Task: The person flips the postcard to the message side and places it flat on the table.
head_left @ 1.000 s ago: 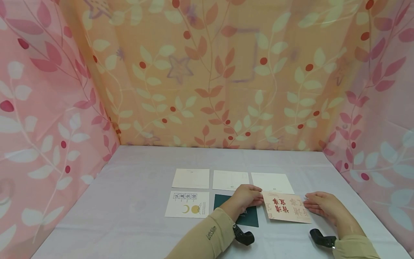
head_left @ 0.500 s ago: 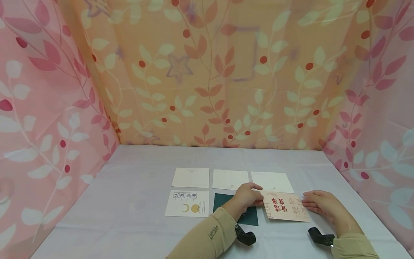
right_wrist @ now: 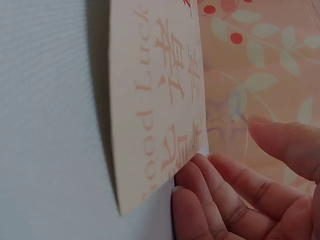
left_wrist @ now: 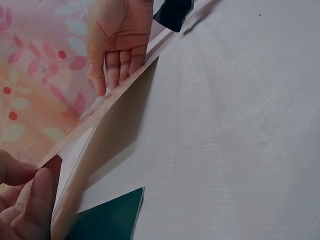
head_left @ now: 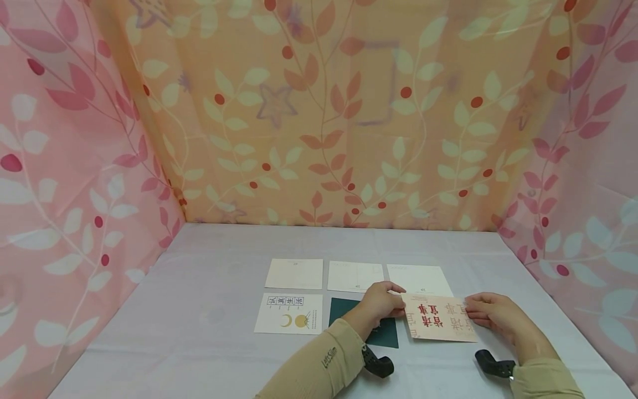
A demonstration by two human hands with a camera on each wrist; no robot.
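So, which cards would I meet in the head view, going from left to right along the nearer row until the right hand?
White moon-and-sun card, dark green card, pinkish card, right hand.

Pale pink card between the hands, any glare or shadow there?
Head view: pale pink card shows no obvious glare; left wrist: dark patch at its edge, shadow or shaded underside, can't tell; right wrist: dark shadow on the table along its left edge.

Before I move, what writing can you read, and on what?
"认真生活": white moon-print card
"Good Luck": pink card
"LetsSlim": left sleeve
Too small or blurred: pink card's red characters, white moon-print card's fine print, dark green card's marks, back-row cards' faint print.
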